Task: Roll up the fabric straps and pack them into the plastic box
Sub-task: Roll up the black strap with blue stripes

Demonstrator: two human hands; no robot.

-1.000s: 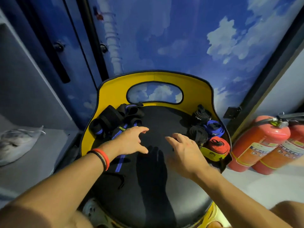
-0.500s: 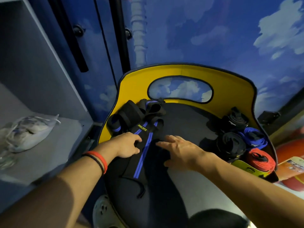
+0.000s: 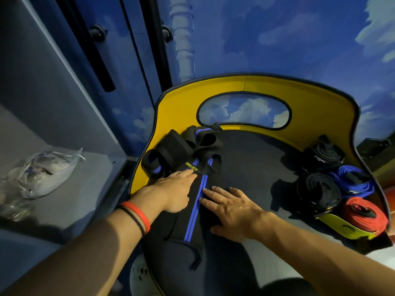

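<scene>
**One strap flattened, rolling not yet begun**

One black strap with twin blue stripes (image 3: 192,221) lies lengthwise on the black seat (image 3: 252,163), its yellow-lettered label (image 3: 191,166) at the far end. We judge it is laid straight so that the roll starts square.

The left hand (image 3: 173,191) lies flat with straight fingers. It presses the strap's left edge, and the fingertips reach the label. The right hand (image 3: 233,212) is flat too, fingers spread on the right edge and fingertips touching the stripes. Neither hand grasps anything. Both forearms come in low from the near side.

A tangle of loose straps (image 3: 183,146) sits far left against the yellow backrest (image 3: 320,103) and touches the flattened strap's far end. We take it for the queue.

The finished rolls are grouped at the right: far black roll (image 3: 322,154), near black roll (image 3: 318,189), blue roll (image 3: 352,182), red roll (image 3: 363,212). They lie well apart from the working strap, probably to stay undisturbed.

No plastic box is in view, so we see nothing packed.
</scene>
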